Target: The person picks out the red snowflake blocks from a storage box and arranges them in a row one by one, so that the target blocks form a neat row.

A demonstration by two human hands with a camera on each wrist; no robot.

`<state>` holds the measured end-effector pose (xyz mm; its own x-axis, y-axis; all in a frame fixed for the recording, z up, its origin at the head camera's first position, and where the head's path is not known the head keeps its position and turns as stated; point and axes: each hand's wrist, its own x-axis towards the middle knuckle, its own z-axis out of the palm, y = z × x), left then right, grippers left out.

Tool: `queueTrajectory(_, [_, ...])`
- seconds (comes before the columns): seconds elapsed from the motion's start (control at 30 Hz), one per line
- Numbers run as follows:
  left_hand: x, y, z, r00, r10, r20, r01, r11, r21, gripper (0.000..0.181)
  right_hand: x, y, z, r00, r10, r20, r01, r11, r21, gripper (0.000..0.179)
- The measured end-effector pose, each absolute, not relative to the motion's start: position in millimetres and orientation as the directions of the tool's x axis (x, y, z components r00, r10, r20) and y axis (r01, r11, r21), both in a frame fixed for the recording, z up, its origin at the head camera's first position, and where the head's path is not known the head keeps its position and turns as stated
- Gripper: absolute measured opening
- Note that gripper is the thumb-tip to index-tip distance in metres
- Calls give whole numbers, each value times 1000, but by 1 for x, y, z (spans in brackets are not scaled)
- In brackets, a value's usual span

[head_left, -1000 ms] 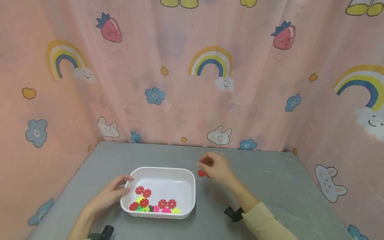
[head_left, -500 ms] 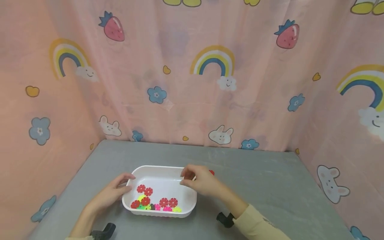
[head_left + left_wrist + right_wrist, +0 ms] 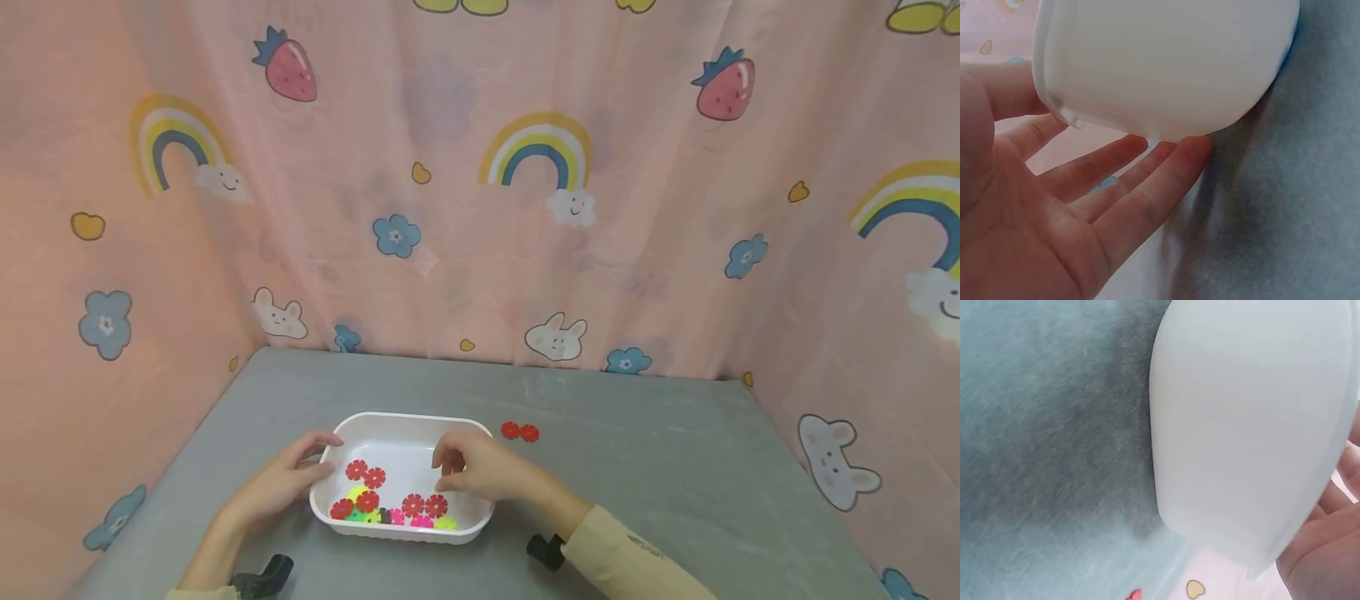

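My left hand (image 3: 288, 475) holds the left end of a white plastic tub (image 3: 401, 540). In the left wrist view, fingertips (image 3: 1194, 150) rest against the tub's outer wall. My right hand (image 3: 480, 467) reaches over the tub's right rim, fingers bent down, a gap between thumb and forefinger and nothing visible in it. Inside lie notched snowflake discs: a red pair (image 3: 366, 474) at the left, another red pair (image 3: 424, 505) nearer the right hand, and yellow, green, pink and dark ones along the near wall. In the right wrist view the tub's wall hides the fingertips.
Two red snowflake discs (image 3: 520, 432) lie side by side on the grey tabletop (image 3: 660, 475), beyond the tub's right corner. A pink printed curtain (image 3: 480, 275) closes off the back and both sides. Each wrist wears a dark camera mount (image 3: 546, 552).
My right hand has come left from the two red discs on the table to over the tub, leaving them uncovered. The left hand has kept its place on the tub.
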<state>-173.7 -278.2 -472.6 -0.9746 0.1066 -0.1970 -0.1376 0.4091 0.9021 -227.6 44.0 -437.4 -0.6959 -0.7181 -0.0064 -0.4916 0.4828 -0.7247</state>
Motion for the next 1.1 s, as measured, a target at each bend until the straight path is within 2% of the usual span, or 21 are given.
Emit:
queueTrajectory(0.2, [-175, -279, -474, -974, 94, -206, -150, 412, 899, 43, -229, 33, -440, -691, -718, -83, -488, 548, -679, 18])
queueTrajectory(0.6, [-175, -279, -475, -975, 90, -202, -148, 410, 900, 43, -223, 17, -441, -740, -638, -214, -425, 689, -587, 22])
queueTrajectory(0.87, [-174, -278, -474, -976, 95, -195, -141, 407, 902, 41, -219, 9, -448, -717, -656, -236, -376, 649, -661, 23])
queueTrajectory(1.1, [-174, -278, -474, -977, 92, -191, -136, 414, 900, 40, -216, 3, -459, -729, -650, -215, -346, 621, -704, 24])
